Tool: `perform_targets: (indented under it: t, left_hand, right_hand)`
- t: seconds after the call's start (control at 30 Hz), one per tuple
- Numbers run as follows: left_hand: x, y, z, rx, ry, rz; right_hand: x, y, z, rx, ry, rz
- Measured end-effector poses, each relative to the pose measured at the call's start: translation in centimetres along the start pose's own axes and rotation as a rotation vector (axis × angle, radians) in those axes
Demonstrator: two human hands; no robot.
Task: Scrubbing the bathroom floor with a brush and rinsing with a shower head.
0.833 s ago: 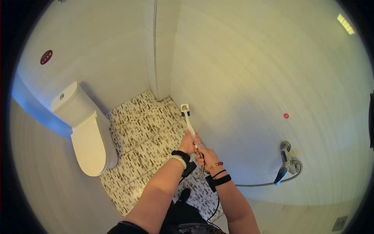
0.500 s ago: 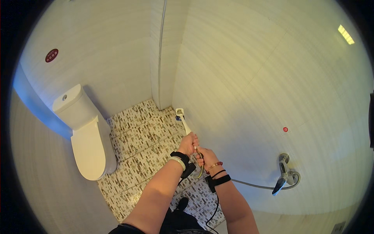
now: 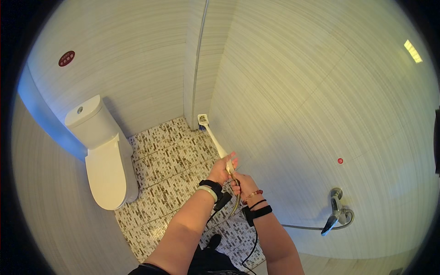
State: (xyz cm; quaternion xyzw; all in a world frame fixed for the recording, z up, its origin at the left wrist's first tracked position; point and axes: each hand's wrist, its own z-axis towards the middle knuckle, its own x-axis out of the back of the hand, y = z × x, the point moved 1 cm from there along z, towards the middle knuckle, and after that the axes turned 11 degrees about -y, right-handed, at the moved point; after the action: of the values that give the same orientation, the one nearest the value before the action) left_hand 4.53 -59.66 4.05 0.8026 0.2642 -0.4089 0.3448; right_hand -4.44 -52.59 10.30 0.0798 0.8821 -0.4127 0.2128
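Note:
A white hand shower (image 3: 217, 142) with a long handle slants up and away from my hands. Its squarish head, with a blue part on the underside, lies near the far wall corner. My left hand (image 3: 223, 168) is round the lower handle, its fingertips loosened and showing on the right side. Just below, my right hand (image 3: 244, 184) closes on the lower end, where a metal shower hose (image 3: 238, 201) joins. The hose hangs down past my right wrist and shows again on the right, reaching the wall mixer tap (image 3: 336, 211); my right forearm hides its middle.
A white toilet (image 3: 106, 174) with its lid down stands at the left by the wall. Mosaic-patterned floor tiles (image 3: 167, 169) lie below. A pipe (image 3: 199, 59) runs down the far corner. A red round spot (image 3: 340, 161) marks the right wall. Black cables hang from both wrist straps.
The hand shower's head has swung farther away and left, toward the corner. My left hand's fingers have loosened on the handle. The view has shifted slightly.

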Motion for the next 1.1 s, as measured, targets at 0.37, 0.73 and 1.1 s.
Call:
perform_targets:
  t: [0.37, 0.73, 1.1]
  left_hand:
    - [1.7, 0.3, -2.0, 0.064, -0.023, 0.226]
    - [1.6, 0.3, 0.7, -0.112, -0.017, 0.018]
    - [3.2, 0.6, 0.4, -0.232, 0.097, 0.128]
  right_hand:
    - [0.6, 0.5, 0.6, -0.043, -0.028, 0.004]
    - [0.0, 0.9, 0.6, -0.069, -0.014, 0.013]
    - [-0.6, 1.2, 1.5, -0.070, -0.028, 0.024]
